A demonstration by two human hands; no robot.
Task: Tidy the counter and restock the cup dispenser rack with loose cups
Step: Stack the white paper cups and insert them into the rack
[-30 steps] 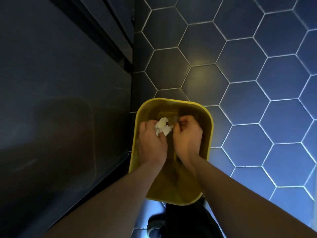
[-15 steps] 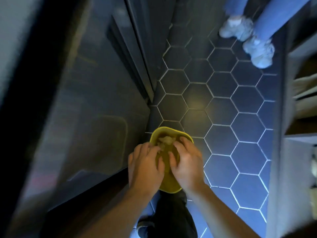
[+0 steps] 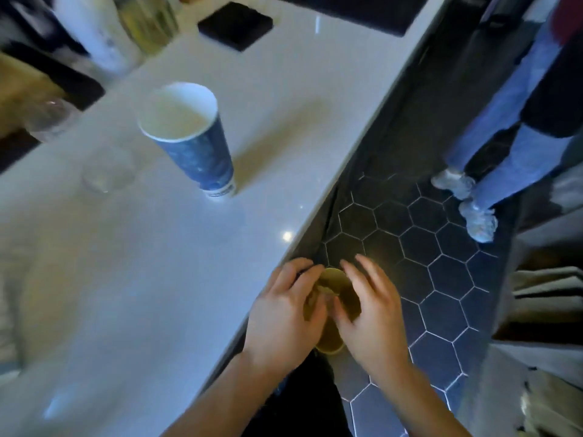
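A blue paper cup [image 3: 192, 138] stands upright and empty on the white counter [image 3: 132, 279], left of centre. Past the counter's front edge, far below on the tiled floor, sits a yellow bin [image 3: 334, 279] with some crumpled paper inside. My left hand [image 3: 284, 313] and my right hand [image 3: 369, 313] hover side by side over the bin, fingers spread, holding nothing. They cover most of the bin. A clear plastic cup [image 3: 105, 173] stands on the counter left of the blue cup.
A black square pad [image 3: 235, 25], a white bottle [image 3: 94, 33] and a clear bottle [image 3: 49, 119] lie at the counter's back. Another person in blue jeans and white shoes [image 3: 473, 206] stands on the hexagon tile floor [image 3: 441, 279] at right. Shelves [image 3: 549, 288] are on the far right.
My view has risen from the floor to the counter top. The white crumpled paper that my left hand held has gone into the bin, and both hands are spread apart above it.
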